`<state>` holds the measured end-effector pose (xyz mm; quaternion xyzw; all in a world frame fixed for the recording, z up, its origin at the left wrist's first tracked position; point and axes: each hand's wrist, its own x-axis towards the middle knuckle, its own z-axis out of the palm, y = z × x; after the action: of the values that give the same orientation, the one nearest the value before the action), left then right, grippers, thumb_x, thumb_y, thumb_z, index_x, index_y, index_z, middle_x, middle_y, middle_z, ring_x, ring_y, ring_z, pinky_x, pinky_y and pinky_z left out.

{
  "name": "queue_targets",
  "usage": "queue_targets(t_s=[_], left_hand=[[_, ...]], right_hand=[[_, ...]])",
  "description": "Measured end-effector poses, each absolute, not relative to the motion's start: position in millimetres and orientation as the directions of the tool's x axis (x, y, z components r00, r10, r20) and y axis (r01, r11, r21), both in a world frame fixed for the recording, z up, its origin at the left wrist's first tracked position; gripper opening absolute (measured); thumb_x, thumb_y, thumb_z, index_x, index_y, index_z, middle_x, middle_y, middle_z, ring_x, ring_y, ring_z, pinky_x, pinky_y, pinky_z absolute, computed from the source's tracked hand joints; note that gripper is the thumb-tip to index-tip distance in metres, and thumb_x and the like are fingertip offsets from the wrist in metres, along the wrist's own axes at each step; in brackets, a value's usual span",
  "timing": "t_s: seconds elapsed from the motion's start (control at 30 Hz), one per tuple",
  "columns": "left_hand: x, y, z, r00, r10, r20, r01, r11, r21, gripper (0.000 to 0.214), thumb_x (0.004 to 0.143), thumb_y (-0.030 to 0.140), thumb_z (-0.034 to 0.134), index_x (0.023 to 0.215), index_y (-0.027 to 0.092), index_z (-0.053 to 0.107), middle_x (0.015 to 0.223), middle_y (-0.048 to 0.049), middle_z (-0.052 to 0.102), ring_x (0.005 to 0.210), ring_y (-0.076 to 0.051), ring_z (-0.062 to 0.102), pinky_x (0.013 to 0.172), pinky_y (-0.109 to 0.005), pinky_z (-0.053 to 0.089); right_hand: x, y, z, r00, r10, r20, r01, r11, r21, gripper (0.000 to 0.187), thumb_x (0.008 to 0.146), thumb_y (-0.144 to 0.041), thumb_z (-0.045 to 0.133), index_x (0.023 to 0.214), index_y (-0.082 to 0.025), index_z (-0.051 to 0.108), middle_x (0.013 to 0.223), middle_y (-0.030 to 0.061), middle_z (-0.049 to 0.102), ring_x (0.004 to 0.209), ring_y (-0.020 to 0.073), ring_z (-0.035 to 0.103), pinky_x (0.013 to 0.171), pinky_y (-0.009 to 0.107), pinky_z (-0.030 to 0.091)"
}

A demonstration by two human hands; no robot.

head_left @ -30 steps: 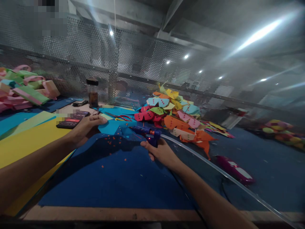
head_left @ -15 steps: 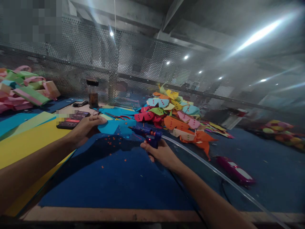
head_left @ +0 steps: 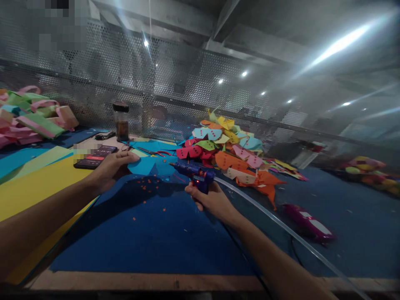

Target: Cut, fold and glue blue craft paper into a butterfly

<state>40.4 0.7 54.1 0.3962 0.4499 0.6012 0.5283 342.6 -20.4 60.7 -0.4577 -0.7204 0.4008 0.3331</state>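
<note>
My right hand (head_left: 211, 199) is closed around the handle of a blue hot glue gun (head_left: 196, 173), whose small red light is lit. A long clear glue stick (head_left: 268, 212) runs out of its back end toward the lower right. The nozzle points left, close to the edge of a light-blue paper piece (head_left: 145, 166). Thumb and fingers of my left hand (head_left: 117, 166) pinch that paper at its left end, above the blue table covering (head_left: 150, 237). Whether the nozzle touches the paper I cannot tell.
Colourful cut-paper shapes (head_left: 229, 146) are heaped behind the glue gun. Red-handled scissors (head_left: 154, 152), a lidded jar (head_left: 121, 123) and a phone (head_left: 95, 157) stand or lie at the back left. Yellow sheets (head_left: 34, 179) lie left; a purple power strip (head_left: 309, 225) lies right.
Almost nothing differs. The glue gun and my right hand have shifted very slightly to the right; my left hand still pinches the blue paper.
</note>
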Motion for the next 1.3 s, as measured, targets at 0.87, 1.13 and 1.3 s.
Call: queue_targets(t_s=[0.87,1.13,1.3], left_hand=[[43.7,-4.0,56.5,-0.086,0.996,-0.004,-0.287,-0.021,0.958,0.023,0.063,0.025,0.092,0.069,0.019,0.07,0.063,0.0038,0.066,0.057,-0.01,0.059,0.054,-0.02,0.051],[44.0,-6.1,58.4,-0.073,0.997,0.008,-0.278,-0.028,0.96,0.024,0.063,0.024,0.092,0.072,0.018,0.07,0.064,0.0044,0.067,0.057,-0.01,0.06,0.054,-0.02,0.051],[44.4,-5.7,58.6,-0.078,0.997,0.004,-0.283,-0.026,0.959,0.024,0.061,0.023,0.092,0.071,0.017,0.07,0.063,0.0041,0.067,0.055,-0.01,0.059,0.051,-0.019,0.05]], right_hand=[[347.1,-23.8,52.7,-0.366,0.91,0.196,0.512,0.373,-0.774,0.041,0.086,-0.056,0.071,0.079,-0.023,0.048,0.062,-0.0069,0.047,0.052,0.0119,0.053,0.05,0.024,0.041],[347.4,-23.6,53.3,-0.363,0.908,0.21,0.545,0.39,-0.742,0.043,0.087,-0.059,0.07,0.077,-0.023,0.047,0.061,-0.0063,0.049,0.053,0.012,0.051,0.049,0.024,0.038],[348.3,-21.7,50.8,-0.368,0.904,0.22,0.54,0.4,-0.741,0.043,0.087,-0.058,0.07,0.079,-0.024,0.046,0.062,-0.0069,0.048,0.052,0.0116,0.051,0.05,0.024,0.038]])
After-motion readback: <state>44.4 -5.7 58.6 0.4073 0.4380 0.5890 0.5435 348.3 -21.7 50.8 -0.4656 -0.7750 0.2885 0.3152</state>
